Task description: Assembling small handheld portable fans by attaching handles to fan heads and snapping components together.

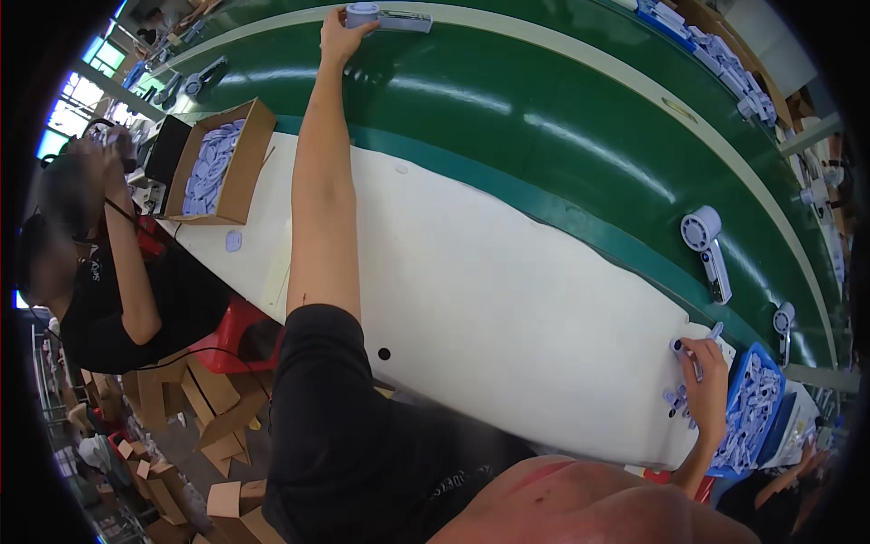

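Observation:
At the far edge of the green conveyor belt (507, 91), my left hand (341, 38) is stretched out and closed on the round head of a lavender handheld fan (405, 21). The fan's handle points right. Over the right end of the white worktop (489, 299), my right hand (709, 379) has its fingers bent round a small lavender plastic part, mostly hidden by them. Several small lavender pieces (675, 399) lie beside that hand. Close to its right stands a blue bin (736, 399) filled with lavender parts.
Another fan (703, 232) lies on the belt at right, with a further fan (785, 322) beyond it. A cardboard box (246, 168) of lavender parts stands at the worktop's left end. A co-worker (118, 263) sits at left by a red stool (237, 335). Cartons (213, 399) cover the floor.

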`<state>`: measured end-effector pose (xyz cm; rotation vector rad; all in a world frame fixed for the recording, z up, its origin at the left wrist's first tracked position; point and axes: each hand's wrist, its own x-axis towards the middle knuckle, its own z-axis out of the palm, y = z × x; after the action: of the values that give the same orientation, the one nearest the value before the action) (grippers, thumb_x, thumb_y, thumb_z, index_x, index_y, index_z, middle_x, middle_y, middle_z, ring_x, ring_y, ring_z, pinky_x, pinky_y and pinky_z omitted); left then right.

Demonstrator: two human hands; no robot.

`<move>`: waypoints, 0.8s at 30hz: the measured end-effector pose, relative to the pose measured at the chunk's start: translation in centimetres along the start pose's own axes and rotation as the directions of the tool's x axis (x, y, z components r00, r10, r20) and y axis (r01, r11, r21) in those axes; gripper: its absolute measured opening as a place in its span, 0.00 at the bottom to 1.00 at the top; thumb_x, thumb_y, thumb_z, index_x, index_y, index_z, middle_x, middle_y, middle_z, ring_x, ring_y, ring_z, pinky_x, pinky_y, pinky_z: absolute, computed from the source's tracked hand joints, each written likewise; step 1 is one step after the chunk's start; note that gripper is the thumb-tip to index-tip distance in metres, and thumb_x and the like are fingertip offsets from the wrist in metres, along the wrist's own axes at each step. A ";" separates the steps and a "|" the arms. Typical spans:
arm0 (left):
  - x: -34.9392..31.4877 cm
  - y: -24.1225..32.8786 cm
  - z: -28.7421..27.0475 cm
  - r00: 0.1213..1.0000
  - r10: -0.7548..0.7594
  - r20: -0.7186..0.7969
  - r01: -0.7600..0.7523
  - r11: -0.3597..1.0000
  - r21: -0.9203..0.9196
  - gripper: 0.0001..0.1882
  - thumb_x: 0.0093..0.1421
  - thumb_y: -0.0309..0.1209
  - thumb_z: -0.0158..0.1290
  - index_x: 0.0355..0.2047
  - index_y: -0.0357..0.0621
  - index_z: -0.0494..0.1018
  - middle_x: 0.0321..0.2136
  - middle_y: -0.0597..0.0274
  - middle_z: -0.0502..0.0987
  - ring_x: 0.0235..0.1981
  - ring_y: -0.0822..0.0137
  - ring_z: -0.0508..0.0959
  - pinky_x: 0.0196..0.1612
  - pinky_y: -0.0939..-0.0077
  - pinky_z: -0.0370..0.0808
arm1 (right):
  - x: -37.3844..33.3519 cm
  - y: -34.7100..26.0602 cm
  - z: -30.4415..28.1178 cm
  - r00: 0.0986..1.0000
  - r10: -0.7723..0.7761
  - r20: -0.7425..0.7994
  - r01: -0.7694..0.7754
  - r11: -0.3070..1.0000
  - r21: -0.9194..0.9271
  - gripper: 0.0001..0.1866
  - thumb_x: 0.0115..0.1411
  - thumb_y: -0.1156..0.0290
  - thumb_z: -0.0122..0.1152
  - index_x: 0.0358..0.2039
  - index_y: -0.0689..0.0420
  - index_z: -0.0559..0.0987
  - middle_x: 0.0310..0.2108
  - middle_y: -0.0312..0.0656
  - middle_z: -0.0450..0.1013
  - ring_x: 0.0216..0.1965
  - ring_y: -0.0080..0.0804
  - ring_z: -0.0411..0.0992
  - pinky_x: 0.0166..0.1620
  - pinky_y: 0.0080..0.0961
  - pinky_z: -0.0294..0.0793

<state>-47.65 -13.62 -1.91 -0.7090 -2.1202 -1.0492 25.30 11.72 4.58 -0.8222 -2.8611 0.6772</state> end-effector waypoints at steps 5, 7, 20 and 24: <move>-4.7 13.3 -2.0 0.992 0.006 0.130 0.057 0.878 -0.476 0.24 0.54 0.35 0.57 0.50 0.38 0.68 0.41 0.56 0.76 0.43 0.59 0.75 0.49 0.65 0.71 | -0.8 2.7 0.7 0.998 -0.034 -0.056 0.029 0.996 -0.084 0.14 0.52 0.81 0.58 0.41 0.63 0.74 0.34 0.46 0.69 0.34 0.41 0.69 0.40 0.30 0.69; -6.7 16.7 -4.0 0.993 -0.093 0.074 0.117 0.659 -0.743 0.25 0.58 0.38 0.55 0.52 0.38 0.66 0.42 0.58 0.75 0.44 0.61 0.74 0.48 0.68 0.73 | -0.7 3.0 0.9 0.992 -0.085 -0.091 0.082 0.996 -0.043 0.13 0.54 0.80 0.56 0.42 0.64 0.73 0.34 0.47 0.68 0.35 0.40 0.68 0.41 0.29 0.68; -23.1 33.8 -3.5 0.580 0.312 0.752 0.810 -0.130 -0.571 0.28 0.60 0.54 0.50 0.49 0.44 0.65 0.36 0.57 0.76 0.31 0.65 0.79 0.32 0.68 0.78 | 8.4 -10.0 5.1 0.884 -0.262 -0.387 0.443 0.734 0.515 0.13 0.57 0.69 0.64 0.38 0.63 0.73 0.34 0.42 0.77 0.31 0.25 0.75 0.37 0.21 0.74; -27.3 40.5 -6.2 0.629 0.013 0.777 0.777 -0.038 -0.628 0.23 0.67 0.51 0.40 0.48 0.45 0.63 0.32 0.60 0.74 0.25 0.69 0.77 0.26 0.72 0.78 | 8.3 -8.8 6.6 0.888 -0.084 -0.452 0.379 0.691 0.615 0.13 0.55 0.69 0.66 0.37 0.63 0.75 0.34 0.41 0.77 0.34 0.23 0.75 0.39 0.20 0.73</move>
<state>0.19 -1.99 -0.49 -1.0498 -1.7402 -3.2513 12.67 6.87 2.24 -0.3838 -2.0277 1.2598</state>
